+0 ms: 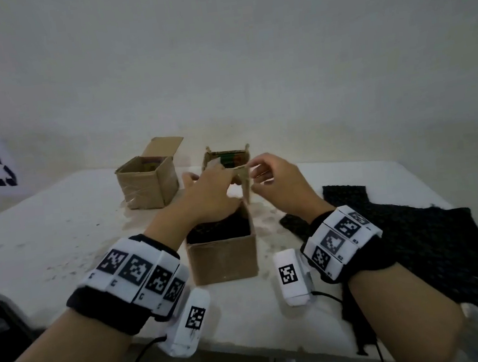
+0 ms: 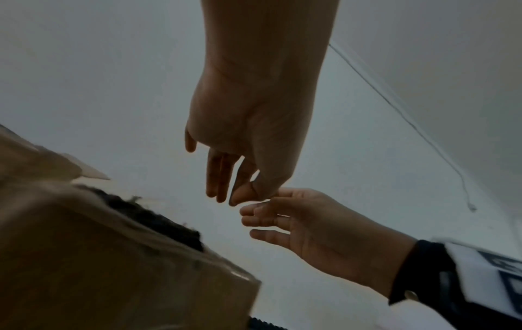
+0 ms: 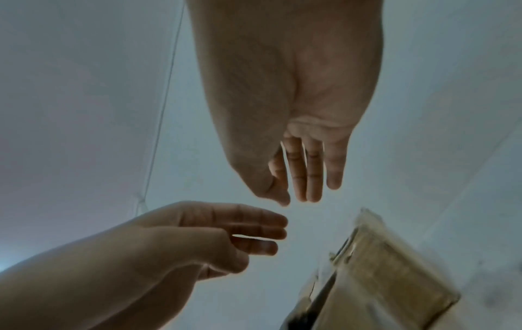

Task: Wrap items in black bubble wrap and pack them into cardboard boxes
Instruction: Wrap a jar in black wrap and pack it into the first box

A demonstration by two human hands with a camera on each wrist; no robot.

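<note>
A small cardboard box [image 1: 223, 260] stands on the white table [image 1: 45, 247] in front of me, with black bubble wrap [image 1: 219, 230] filling its open top. One flap [image 1: 246, 189] stands upright at its far right corner. My left hand [image 1: 214, 183] and right hand [image 1: 273, 177] hover above the far side of the box, fingertips close together near the flap's top edge. In the left wrist view the left hand [image 2: 254, 156] has thumb against forefinger and the right hand [image 2: 310, 223] is loosely curled; nothing shows between them. The box [image 2: 99, 268] lies below, apart from both hands.
A loose sheet of black bubble wrap [image 1: 416, 235] is spread over the table's right side. Two more open cardboard boxes stand at the back, one at the left [image 1: 148, 182] and one [image 1: 226, 157] behind my hands with coloured contents. The table's front edge is near my forearms.
</note>
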